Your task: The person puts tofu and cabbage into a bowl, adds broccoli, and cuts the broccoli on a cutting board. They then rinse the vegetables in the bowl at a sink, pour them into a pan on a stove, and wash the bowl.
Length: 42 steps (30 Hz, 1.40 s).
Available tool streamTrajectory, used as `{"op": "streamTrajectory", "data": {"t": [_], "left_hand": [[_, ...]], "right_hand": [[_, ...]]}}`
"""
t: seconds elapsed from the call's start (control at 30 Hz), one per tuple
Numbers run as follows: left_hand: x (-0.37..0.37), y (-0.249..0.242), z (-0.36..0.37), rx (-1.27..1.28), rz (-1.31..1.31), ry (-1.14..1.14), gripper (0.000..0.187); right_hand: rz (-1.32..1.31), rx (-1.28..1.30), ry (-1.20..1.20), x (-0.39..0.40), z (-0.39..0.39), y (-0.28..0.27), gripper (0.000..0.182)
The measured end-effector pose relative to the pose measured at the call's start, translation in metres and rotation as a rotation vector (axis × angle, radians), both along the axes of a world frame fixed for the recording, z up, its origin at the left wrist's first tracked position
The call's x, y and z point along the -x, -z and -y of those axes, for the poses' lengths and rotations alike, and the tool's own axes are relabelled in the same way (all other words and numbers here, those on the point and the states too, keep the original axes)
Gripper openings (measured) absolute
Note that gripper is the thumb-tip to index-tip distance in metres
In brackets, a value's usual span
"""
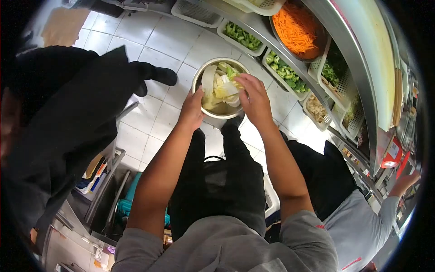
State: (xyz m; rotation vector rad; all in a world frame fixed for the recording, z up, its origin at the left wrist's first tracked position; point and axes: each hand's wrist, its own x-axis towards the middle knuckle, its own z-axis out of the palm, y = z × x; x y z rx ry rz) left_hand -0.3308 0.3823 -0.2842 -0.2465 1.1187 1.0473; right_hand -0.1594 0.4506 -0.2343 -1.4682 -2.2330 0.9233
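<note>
Cabbage leaves [222,87] in one metal bowl [222,116], between two hands

Leftmost, one co-worker [68,104]; next, the left hand [191,109] grips the bowl's rim. The leaves, too overlapped to count, look to be in mid-sorting. The right hand [256,100] curls over them; whether it pinches one, I cannot tell. The next move calls for a steady rim, I judge. Rightward: three filled lower baskets [280,82], one heap of shredded carrot [294,31], a second co-worker [358,217].
</note>
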Motion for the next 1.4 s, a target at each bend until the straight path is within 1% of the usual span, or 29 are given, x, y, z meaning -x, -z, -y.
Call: {"op": "streamTrajectory", "data": {"t": [0.07, 0.1, 0.13, 0.17, 0.2, 0.23, 0.27, 0.33, 0.37, 0.43, 0.47, 0.5, 0.53, 0.57, 0.6, 0.67, 0.7, 0.77, 0.83, 0.87, 0.93, 1.0, 1.03, 1.1, 1.13, 1.23, 1.3, 1.37, 1.4], "left_hand": [[-0.012, 0.012, 0.008, -0.001, 0.004, -0.004, 0.037], [-0.020, 0.017, 0.011, -0.003, 0.014, -0.003, 0.037], [-0.029, 0.021, 0.013, -0.024, 0.019, 0.019, 0.037], [-0.036, 0.026, 0.014, -0.045, 0.024, 0.037, 0.037], [-0.043, 0.032, 0.016, -0.062, 0.029, 0.054, 0.037], [-0.050, 0.040, 0.019, -0.019, 0.070, 0.040, 0.035], [-0.059, 0.047, 0.022, 0.011, 0.054, 0.035, 0.036], [-0.073, 0.062, 0.032, 0.075, 0.009, 0.018, 0.037], [-0.076, 0.070, 0.037, 0.102, 0.002, 0.061, 0.040], [-0.087, 0.090, 0.049, 0.114, -0.013, 0.041, 0.040], [-0.092, 0.101, 0.056, 0.119, -0.024, 0.028, 0.040], [-0.096, 0.113, 0.065, 0.097, -0.052, 0.053, 0.044], [-0.097, 0.119, 0.071, 0.118, -0.058, 0.065, 0.044], [-0.099, 0.124, 0.075, 0.135, -0.065, 0.076, 0.044], [-0.100, 0.130, 0.078, 0.151, -0.073, 0.088, 0.044], [-0.103, 0.142, 0.089, 0.146, -0.008, 0.045, 0.045], [-0.104, 0.147, 0.094, 0.143, 0.022, 0.022, 0.045], [-0.107, 0.152, 0.101, 0.097, 0.014, 0.001, 0.042], [-0.109, 0.155, 0.110, 0.052, -0.049, 0.031, 0.040], [-0.110, 0.157, 0.116, 0.028, -0.109, 0.070, 0.039], [-0.111, 0.155, 0.118, 0.052, -0.120, 0.061, 0.038], [-0.112, 0.152, 0.114, 0.150, -0.019, -0.038, 0.038], [-0.114, 0.150, 0.113, 0.127, 0.014, -0.074, 0.038], [-0.115, 0.147, 0.109, 0.074, 0.077, -0.147, 0.038], [-0.114, 0.144, 0.107, 0.092, 0.060, -0.130, 0.038], [-0.114, 0.138, 0.101, 0.140, 0.017, -0.083, 0.039], [-0.113, 0.133, 0.097, 0.162, -0.008, -0.060, 0.039], [-0.112, 0.132, 0.095, 0.152, -0.009, -0.065, 0.039], [-0.112, 0.130, 0.095, 0.148, -0.006, -0.065, 0.039]], "right_hand": [[-0.061, 0.008, 0.122, -0.009, 0.009, 0.006, 0.040], [-0.008, -0.015, 0.116, -0.011, 0.013, 0.010, 0.043], [0.031, -0.003, 0.071, -0.011, 0.018, 0.014, 0.045], [0.083, -0.016, 0.012, -0.014, 0.029, 0.030, 0.046], [0.068, 0.062, -0.099, -0.019, 0.040, 0.050, 0.052], [0.113, 0.046, -0.223, -0.019, 0.052, 0.056, 0.053], [0.049, 0.074, -0.222, -0.020, 0.064, 0.066, 0.052], [-0.054, 0.179, -0.238, -0.031, 0.069, 0.064, 0.046], [-0.129, 0.203, -0.162, -0.041, 0.066, 0.071, 0.044], [-0.274, 0.260, -0.006, -0.074, 0.061, 0.083, 0.040], [-0.210, 0.216, 0.145, -0.092, 0.049, 0.093, 0.036], [-0.142, 0.171, 0.296, -0.114, 0.033, 0.105, 0.031], [-0.126, 0.168, 0.456, -0.138, 0.016, 0.124, 0.029], [-0.032, 0.109, 0.561, -0.168, -0.005, 0.148, 0.028], [-0.011, -0.052, 0.571, -0.207, -0.023, 0.189, 0.029], [0.448, -0.140, 0.483, -0.254, -0.071, 0.222, 0.039], [0.691, -0.086, 0.344, -0.270, -0.097, 0.242, 0.042], [0.908, 0.067, 0.267, -0.266, -0.116, 0.253, 0.046], [0.857, 0.261, 0.402, -0.222, -0.129, 0.230, 0.052], [0.888, 0.205, 0.401, -0.222, -0.128, 0.239, 0.053], [0.950, 0.091, 0.404, -0.225, -0.128, 0.263, 0.054], [0.911, 0.268, 0.344, -0.235, -0.143, 0.269, 0.054], [0.890, 0.359, 0.312, -0.241, -0.147, 0.268, 0.054], [0.749, 0.366, 0.286, -0.251, -0.140, 0.259, 0.055], [0.678, 0.369, 0.272, -0.250, -0.135, 0.251, 0.056], [0.651, 0.162, 0.514, -0.226, -0.122, 0.242, 0.053], [0.558, 0.016, 0.503, -0.226, -0.129, 0.268, 0.055], [0.776, -0.206, 0.257, -0.240, -0.131, 0.301, 0.054], [1.028, -0.357, 0.004, -0.266, -0.135, 0.315, 0.053]]}}
